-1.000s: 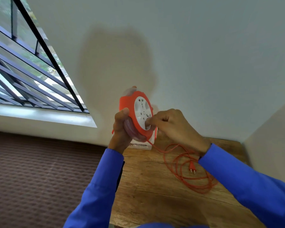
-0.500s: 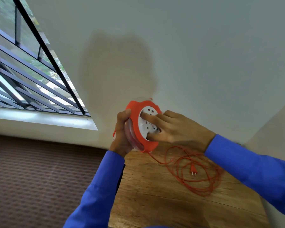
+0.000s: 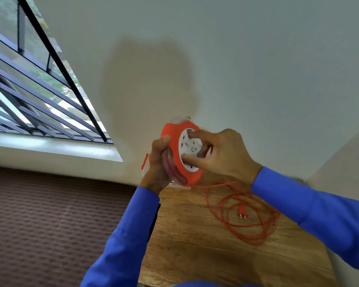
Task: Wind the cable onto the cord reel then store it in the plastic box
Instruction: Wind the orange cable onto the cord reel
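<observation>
Since 1 s ago: right hand (image 3: 222,154) moved from pinching reel (image 3: 180,154) face to fingers spread on it | left hand (image 3: 159,162) grips reel rim, above table (image 3: 195,245) | cable (image 3: 243,214) mostly loose, plug (image 3: 242,213) free | winding early; box not identifiable

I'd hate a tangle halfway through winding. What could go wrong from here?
The loose cable lies in overlapping loops on the table, so it may snag or knot as it feeds in. The plug sits inside those loops and could catch. The reel is held in the air by the left hand alone and might slip while the right hand turns it.
</observation>
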`<state>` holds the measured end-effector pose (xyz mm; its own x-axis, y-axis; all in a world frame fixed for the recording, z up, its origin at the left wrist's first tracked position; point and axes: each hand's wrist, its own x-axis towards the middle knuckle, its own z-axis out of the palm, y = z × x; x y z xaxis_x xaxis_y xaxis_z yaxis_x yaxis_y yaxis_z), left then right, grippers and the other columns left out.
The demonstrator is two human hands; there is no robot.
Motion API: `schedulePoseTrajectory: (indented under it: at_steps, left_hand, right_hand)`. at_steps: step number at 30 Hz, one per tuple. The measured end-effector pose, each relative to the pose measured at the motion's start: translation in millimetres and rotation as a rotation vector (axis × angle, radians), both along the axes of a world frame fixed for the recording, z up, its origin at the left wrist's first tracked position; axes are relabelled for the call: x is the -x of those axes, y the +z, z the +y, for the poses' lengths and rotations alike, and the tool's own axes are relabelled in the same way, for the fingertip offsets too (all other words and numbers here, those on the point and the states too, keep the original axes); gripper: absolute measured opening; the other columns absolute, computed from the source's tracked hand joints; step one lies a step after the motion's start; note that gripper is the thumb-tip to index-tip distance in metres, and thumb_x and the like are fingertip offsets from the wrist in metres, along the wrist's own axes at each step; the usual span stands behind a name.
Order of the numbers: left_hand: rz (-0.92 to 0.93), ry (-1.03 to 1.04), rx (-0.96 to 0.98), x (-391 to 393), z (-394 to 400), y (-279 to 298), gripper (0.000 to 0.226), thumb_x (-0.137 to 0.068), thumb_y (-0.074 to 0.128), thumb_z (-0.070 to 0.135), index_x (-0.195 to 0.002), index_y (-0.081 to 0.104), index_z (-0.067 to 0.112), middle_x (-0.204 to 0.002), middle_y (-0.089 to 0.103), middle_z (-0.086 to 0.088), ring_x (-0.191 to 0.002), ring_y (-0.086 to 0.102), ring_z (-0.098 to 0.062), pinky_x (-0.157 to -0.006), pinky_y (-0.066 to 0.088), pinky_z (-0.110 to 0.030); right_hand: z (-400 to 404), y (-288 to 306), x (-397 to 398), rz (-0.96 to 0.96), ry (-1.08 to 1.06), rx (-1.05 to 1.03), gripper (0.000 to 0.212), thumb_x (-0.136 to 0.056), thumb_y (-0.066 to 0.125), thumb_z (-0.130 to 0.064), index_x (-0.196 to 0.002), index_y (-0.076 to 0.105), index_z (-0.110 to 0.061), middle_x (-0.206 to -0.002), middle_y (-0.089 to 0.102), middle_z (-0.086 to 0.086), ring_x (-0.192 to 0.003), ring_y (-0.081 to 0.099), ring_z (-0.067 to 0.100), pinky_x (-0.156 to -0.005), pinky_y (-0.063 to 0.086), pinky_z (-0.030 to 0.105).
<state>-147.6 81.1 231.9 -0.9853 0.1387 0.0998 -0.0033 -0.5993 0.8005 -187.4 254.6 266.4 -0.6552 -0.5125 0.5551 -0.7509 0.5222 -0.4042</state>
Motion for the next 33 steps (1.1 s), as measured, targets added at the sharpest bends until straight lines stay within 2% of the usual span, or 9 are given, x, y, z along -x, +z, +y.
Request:
schedulePoseTrajectory:
  at_steps: [3, 6, 8, 12, 14, 17, 21, 27, 33]
  left_hand:
    - [0.021, 0.026, 0.023, 1, 1, 2, 0.105, -0.068, 0.086, 0.065, -0.152, 0.048, 0.015, -0.124, 0.068, -0.016, -0.107, 0.071, -0.031, -0.089, 0.06, -0.044]
    - [0.061, 0.055, 0.038, 2, 3, 1, 0.098, -0.067, 0.086, 0.066, -0.148, 0.056, 0.019, -0.126, 0.07, -0.014, -0.112, 0.069, -0.033, -0.096, 0.056, -0.051]
    - [0.053, 0.09, 0.045, 3, 3, 1, 0.087, -0.065, 0.087, 0.068, -0.139, 0.067, 0.026, -0.123, 0.072, -0.011, -0.11, 0.069, -0.032, -0.096, 0.055, -0.05]
    - [0.072, 0.105, 0.016, 7, -1, 0, 0.1, -0.07, 0.084, 0.065, -0.149, 0.051, 0.015, -0.128, 0.064, -0.019, -0.112, 0.062, -0.038, -0.098, 0.049, -0.051]
    - [0.085, 0.114, -0.009, 8, -7, -2, 0.096, -0.071, 0.083, 0.066, -0.146, 0.054, 0.015, -0.129, 0.065, -0.019, -0.113, 0.064, -0.037, -0.098, 0.051, -0.051]
    - [0.053, 0.085, -0.066, 6, -14, -3, 0.102, -0.071, 0.082, 0.064, -0.151, 0.046, 0.012, -0.134, 0.058, -0.022, -0.118, 0.06, -0.039, -0.096, 0.055, -0.051]
    - [0.066, -0.013, -0.102, 1, -15, -1, 0.098, -0.078, 0.078, 0.059, -0.153, 0.039, 0.011, -0.132, 0.066, -0.017, -0.119, 0.065, -0.035, -0.098, 0.055, -0.05]
    - [-0.049, -0.134, -0.184, -4, -13, -9, 0.102, -0.078, 0.072, 0.062, -0.16, 0.038, 0.012, -0.134, 0.057, -0.018, -0.127, 0.047, -0.041, -0.101, 0.044, -0.054]
    - [-0.114, -0.373, -0.167, -3, -12, -19, 0.103, -0.079, 0.073, 0.064, -0.162, 0.028, 0.022, -0.125, 0.067, -0.01, -0.112, 0.066, -0.035, -0.095, 0.05, -0.063]
  right_hand:
    - [-6, 4, 5, -0.193, -0.109, 0.132, 0.06, -0.083, 0.063, -0.08, -0.086, 0.085, -0.025, -0.055, 0.069, -0.006, -0.047, 0.062, 0.011, -0.05, 0.051, 0.032]
    - [-15, 2, 9, -0.319, -0.215, 0.113, 0.086, -0.09, 0.05, -0.083, -0.056, 0.07, -0.007, -0.045, 0.057, 0.009, -0.039, 0.046, 0.019, -0.049, 0.036, 0.034]
    - [-19, 2, 8, -0.45, -0.261, 0.114, 0.09, -0.096, 0.047, -0.078, -0.054, 0.064, -0.001, -0.043, 0.053, 0.009, -0.04, 0.046, 0.018, -0.051, 0.038, 0.035]
    - [-16, 9, 2, -0.875, -0.121, 0.267, 0.073, -0.106, 0.053, -0.057, -0.061, 0.078, -0.004, -0.036, 0.047, -0.005, -0.035, 0.043, 0.005, -0.056, 0.041, 0.021]
    - [-14, 11, -2, -0.911, -0.005, 0.307, 0.064, -0.107, 0.055, -0.05, -0.069, 0.081, -0.006, -0.041, 0.051, -0.007, -0.039, 0.046, 0.003, -0.055, 0.039, 0.013]
    - [-4, -1, -8, -0.383, 0.133, 0.111, 0.034, -0.106, 0.063, -0.037, -0.075, 0.079, -0.032, -0.081, 0.068, -0.014, -0.064, 0.057, 0.001, -0.059, 0.048, 0.021]
    - [14, -13, 4, 0.379, 0.294, -0.435, 0.026, -0.099, 0.056, -0.031, -0.113, 0.077, -0.025, -0.149, 0.058, 0.012, -0.108, 0.061, 0.025, -0.076, 0.056, 0.041]
    - [25, -8, 19, 0.771, 0.403, -0.649, 0.053, -0.11, 0.021, -0.001, -0.128, 0.066, -0.021, -0.159, 0.052, 0.021, -0.109, 0.068, 0.035, -0.075, 0.059, 0.045]
    - [18, -1, 31, 0.936, 0.593, -0.629, 0.026, -0.115, 0.049, -0.029, -0.11, 0.073, -0.024, -0.145, 0.064, 0.021, -0.087, 0.07, 0.03, -0.064, 0.057, 0.041]
